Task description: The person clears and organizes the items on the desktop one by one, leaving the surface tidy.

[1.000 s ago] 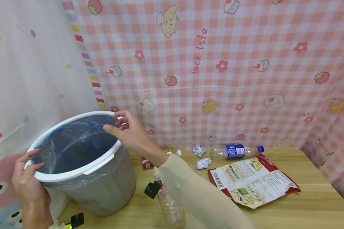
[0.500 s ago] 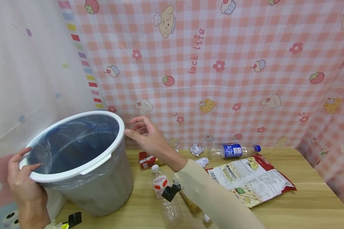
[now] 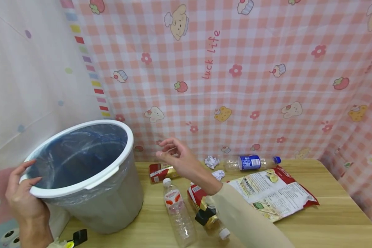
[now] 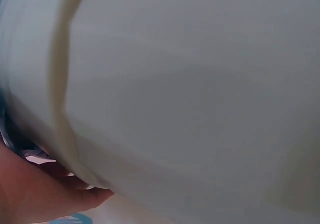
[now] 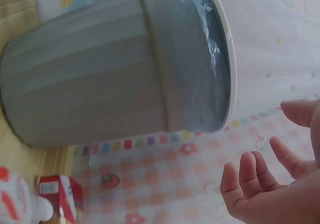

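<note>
A grey trash bin [image 3: 108, 206] with a white rim ring and a clear liner bag stands at the left of the table, its mouth towards me. My left hand [image 3: 28, 199] grips the near-left edge of the rim; in the left wrist view its fingers [image 4: 75, 196] lie against the bin's outside. My right hand [image 3: 186, 162] is in the air right of the bin, fingers loosely bent and holding nothing. Below it are a clear bottle [image 3: 179, 217] with a red-and-white label and a red-and-gold box [image 3: 156, 174]. The right wrist view shows the right hand [image 5: 280, 184] apart from the bin.
Under the right forearm lie another red box [image 3: 196, 195] and a white-capped bottle [image 3: 217, 227]. Two crumpled papers [image 3: 211, 162], a blue-labelled bottle [image 3: 251, 163] and a chip bag [image 3: 276, 193] lie farther right. A checkered cloth [image 3: 235, 93] hangs behind the table.
My right hand has left the bin's right rim and moved right and slightly down. The left hand stays on the rim. The view has shifted slightly.
</note>
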`<act>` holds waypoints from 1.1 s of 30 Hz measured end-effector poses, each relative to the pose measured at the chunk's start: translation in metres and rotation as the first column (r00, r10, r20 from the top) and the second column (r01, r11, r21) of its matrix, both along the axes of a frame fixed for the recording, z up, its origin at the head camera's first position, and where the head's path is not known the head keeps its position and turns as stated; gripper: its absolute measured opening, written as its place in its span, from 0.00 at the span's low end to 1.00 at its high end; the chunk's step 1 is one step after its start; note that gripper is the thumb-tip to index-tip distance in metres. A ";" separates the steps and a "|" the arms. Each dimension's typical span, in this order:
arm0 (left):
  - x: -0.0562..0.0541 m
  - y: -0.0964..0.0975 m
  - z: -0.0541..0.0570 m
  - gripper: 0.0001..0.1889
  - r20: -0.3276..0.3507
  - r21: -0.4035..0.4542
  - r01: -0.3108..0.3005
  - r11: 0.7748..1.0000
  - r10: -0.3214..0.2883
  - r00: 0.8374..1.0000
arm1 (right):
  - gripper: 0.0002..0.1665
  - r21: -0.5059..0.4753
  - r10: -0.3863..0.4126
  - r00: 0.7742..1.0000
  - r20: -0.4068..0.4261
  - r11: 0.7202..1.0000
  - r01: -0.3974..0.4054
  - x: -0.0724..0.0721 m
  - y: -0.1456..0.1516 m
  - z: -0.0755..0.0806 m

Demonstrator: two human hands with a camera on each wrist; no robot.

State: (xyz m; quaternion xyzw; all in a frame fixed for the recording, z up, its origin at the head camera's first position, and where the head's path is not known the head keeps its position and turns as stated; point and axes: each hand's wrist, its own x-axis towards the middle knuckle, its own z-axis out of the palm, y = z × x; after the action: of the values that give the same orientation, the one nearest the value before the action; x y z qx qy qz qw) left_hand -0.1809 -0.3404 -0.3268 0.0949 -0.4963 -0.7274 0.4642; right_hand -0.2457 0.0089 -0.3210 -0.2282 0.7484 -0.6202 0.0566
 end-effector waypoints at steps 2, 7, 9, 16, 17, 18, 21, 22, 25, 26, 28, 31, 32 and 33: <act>0.000 0.000 0.000 0.22 -0.042 0.016 0.012 1.000 -0.011 0.999 | 0.21 0.019 -0.015 1.000 0.009 1.000 0.015 0.001 0.006 -0.005; -0.001 -0.001 -0.001 0.22 -0.084 0.064 0.041 0.997 -0.035 0.996 | 0.22 0.060 -0.030 0.999 0.010 0.998 0.030 0.003 0.018 -0.019; -0.001 -0.001 -0.001 0.21 -0.094 0.085 0.050 0.995 -0.042 0.995 | 0.22 0.061 -0.027 1.000 0.009 0.998 0.026 0.004 0.022 -0.025; 0.000 -0.001 -0.002 0.20 -0.090 0.095 0.051 0.994 -0.042 0.995 | 0.19 0.080 -0.078 0.996 0.046 0.994 0.075 0.007 0.044 -0.048; 0.000 -0.001 -0.002 0.20 -0.092 0.096 0.053 0.994 -0.044 0.995 | 0.19 0.082 -0.087 0.995 0.050 0.993 0.083 0.007 0.047 -0.051; 0.000 -0.001 -0.002 0.20 -0.095 0.097 0.055 0.994 -0.045 0.994 | 0.20 0.088 -0.095 0.994 0.052 0.992 0.090 0.008 0.050 -0.055; 0.000 0.000 -0.002 0.21 -0.097 0.086 0.058 0.995 -0.050 0.994 | 0.20 0.108 -0.123 0.991 0.057 0.987 0.116 0.010 0.059 -0.064; 0.000 0.000 -0.002 0.21 -0.099 0.084 0.059 0.995 -0.051 0.994 | 0.20 0.111 -0.126 0.990 0.057 0.987 0.120 0.011 0.061 -0.066; -0.001 0.001 -0.002 0.21 -0.101 0.076 0.059 0.995 -0.051 0.994 | 0.19 0.113 -0.133 0.989 0.058 0.986 0.126 0.013 0.068 -0.071; -0.001 0.001 -0.002 0.21 -0.102 0.076 0.060 0.995 -0.052 0.993 | 0.19 0.115 -0.133 0.989 0.059 0.985 0.126 0.014 0.070 -0.073; -0.002 0.001 -0.002 0.21 -0.105 0.082 0.067 0.994 -0.058 0.993 | 0.19 0.114 -0.130 0.990 0.059 0.986 0.122 0.015 0.074 -0.078; -0.002 0.001 -0.002 0.21 -0.101 0.087 0.071 0.994 -0.062 0.993 | 0.19 0.114 -0.128 0.991 0.048 0.986 0.122 0.016 0.080 -0.086; -0.002 0.001 -0.002 0.21 -0.099 0.086 0.071 0.994 -0.063 0.993 | 0.19 0.112 -0.129 0.990 0.050 0.986 0.123 0.017 0.082 -0.089; -0.003 0.001 -0.002 0.21 -0.100 0.089 0.074 0.993 -0.065 0.993 | 0.19 0.111 -0.132 0.990 0.048 0.986 0.126 0.018 0.084 -0.092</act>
State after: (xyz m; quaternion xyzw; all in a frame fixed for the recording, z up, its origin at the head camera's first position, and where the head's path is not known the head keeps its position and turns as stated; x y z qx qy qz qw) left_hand -0.1835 -0.3397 -0.3290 0.0634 -0.4420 -0.7692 0.4572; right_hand -0.2280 0.0929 -0.4126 -0.1584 0.7922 -0.5872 0.0495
